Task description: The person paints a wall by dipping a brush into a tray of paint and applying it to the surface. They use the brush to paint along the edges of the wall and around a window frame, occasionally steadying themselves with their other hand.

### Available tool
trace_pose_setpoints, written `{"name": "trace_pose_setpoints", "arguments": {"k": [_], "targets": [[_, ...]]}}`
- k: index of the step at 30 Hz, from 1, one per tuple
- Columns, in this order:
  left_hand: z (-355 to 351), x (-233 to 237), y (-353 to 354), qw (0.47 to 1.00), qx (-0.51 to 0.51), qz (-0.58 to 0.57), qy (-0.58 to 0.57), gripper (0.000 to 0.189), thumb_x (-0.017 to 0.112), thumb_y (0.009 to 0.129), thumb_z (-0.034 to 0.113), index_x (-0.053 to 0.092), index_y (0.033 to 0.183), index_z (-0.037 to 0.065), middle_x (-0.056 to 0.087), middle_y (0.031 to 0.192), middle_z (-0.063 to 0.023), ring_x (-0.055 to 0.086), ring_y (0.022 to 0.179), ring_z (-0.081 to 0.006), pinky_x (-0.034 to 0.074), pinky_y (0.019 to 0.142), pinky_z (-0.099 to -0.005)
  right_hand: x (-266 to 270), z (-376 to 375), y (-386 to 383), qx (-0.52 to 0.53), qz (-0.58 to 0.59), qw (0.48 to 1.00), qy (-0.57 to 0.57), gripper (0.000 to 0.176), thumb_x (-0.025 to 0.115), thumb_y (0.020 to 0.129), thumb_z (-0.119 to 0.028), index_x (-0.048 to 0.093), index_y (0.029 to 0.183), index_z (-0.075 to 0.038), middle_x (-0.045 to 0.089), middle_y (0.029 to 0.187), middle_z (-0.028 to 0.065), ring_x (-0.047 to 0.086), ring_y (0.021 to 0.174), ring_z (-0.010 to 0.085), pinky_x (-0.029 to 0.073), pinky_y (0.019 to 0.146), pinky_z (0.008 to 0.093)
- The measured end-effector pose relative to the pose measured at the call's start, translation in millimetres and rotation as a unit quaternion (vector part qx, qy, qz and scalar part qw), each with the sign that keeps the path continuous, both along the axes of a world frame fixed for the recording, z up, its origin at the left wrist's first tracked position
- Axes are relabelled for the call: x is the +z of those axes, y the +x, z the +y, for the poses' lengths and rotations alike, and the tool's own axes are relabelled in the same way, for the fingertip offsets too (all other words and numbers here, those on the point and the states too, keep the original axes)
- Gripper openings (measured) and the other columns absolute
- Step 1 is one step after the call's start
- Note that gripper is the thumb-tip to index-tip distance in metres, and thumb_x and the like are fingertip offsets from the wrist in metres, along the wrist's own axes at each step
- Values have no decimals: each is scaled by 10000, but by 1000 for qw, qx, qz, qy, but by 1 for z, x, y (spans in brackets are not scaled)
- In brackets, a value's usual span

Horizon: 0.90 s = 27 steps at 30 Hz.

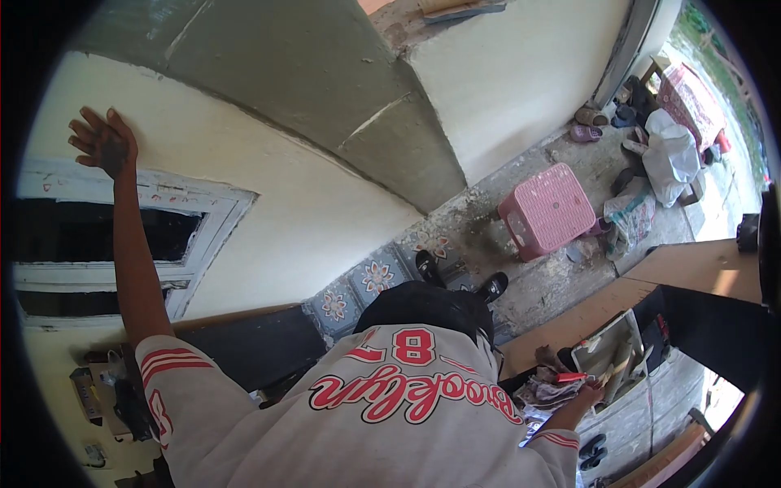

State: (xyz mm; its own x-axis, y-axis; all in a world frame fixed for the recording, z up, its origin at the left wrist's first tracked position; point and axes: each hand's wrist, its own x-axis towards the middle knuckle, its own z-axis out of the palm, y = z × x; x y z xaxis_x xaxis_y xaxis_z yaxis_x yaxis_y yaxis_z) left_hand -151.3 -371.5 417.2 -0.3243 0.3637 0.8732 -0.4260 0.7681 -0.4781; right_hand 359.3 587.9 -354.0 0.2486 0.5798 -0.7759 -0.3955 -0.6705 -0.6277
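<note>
The left grip (104,145) is released, fingers spread at the pale wall (277,215), beside a window (69,232). The right grip (587,395) is just beside a red thing (571,377) and cloth (547,392) — whether it grasps either, I cannot tell — with a brown surface (691,264), littered floor (553,289) and pink stool (553,207) beyond.

Shirt (382,439): grey
Script (415,394): "Brooklyn", red, outlined in white and black
Numeral (413,346): red 8
Sleeves (181,362): short, red-striped
Bottoms (415,311): black
Shoes (493,286): black
</note>
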Motion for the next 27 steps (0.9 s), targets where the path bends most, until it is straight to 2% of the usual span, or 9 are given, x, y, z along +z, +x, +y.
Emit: {"name": "trace_pose_setpoints", "arguments": {"k": [2,5,10,11,14,15,18,20,27], "targets": [[-13,-1,-4,1000,-12,12,-3,698,295,1001,582,379,1488,89,255,1534,-292,215,1387,-583,187,996,-792,56,-39,-25,-40,45,998,-13,245,601,848,-224,658,946,-7,698,864,95,685,786,262,571,745,420],[-12,-2,-5,999,-33,27,-3,675,307,1001,582,405,1481,118,274,1519,-299,239,1372,-586,190,997,-787,68,-71,-26,-100,153,983,3,186,625,797,-213,646,836,-33,674,772,96,668,716,279,577,728,472],[-25,-15,1,995,-91,12,-37,542,365,1001,549,448,1467,284,352,1521,-190,323,1379,-482,232,995,-755,127,-148,-55,-145,209,965,54,179,647,779,-202,653,839,-34,672,773,101,667,737,287,552,717,496],[-23,-23,2,991,-122,27,-50,490,388,1004,515,444,1463,354,393,1522,-92,380,1364,-419,247,1007,-724,134,-165,-59,-115,242,960,84,153,644,780,-183,662,829,-39,681,771,108,667,740,290,548,721,494],[-35,-55,22,995,-75,-39,-48,482,404,1015,457,445,1472,311,391,1525,-87,392,1346,-414,255,1018,-690,149,-207,-72,-28,307,940,149,142,642,795,-173,673,832,-40,695,790,116,670,758,291,540,736,479],[-36,-68,29,994,-88,-50,-30,457,411,1016,430,473,1455,321,389,1532,-67,382,1347,-415,255,1025,-678,154,-227,-76,33,330,927,172,154,644,808,-183,675,845,-36,700,810,118,674,773,290,536,748,467],[-47,-114,41,989,-125,-50,57,432,427,1011,408,512,1427,327,385,1536,-69,356,1362,-414,200,1068,-663,179,-296,-98,80,370,906,189,164,643,816,-190,683,846,-34,712,846,120,680,794,285,520,776,439],[-52,-146,50,985,-128,-70,97,413,435,1009,395,542,1402,332,383,1537,-71,323,1379,-418,139,1099,-651,180,-331,-107,167,473,846,181,168,652,826,-196,694,851,-35,724,871,122,686,828,272,514,803,424],[-58,-206,58,963,-139,-184,139,377,490,980,400,582,1345,391,386,1544,-5,241,1443,-400,6,1146,-633,222,-487,-158,195,480,849,109,228,617,887,-233,682,860,-16,727,899,126,682,888,269,503,847,438]]}}
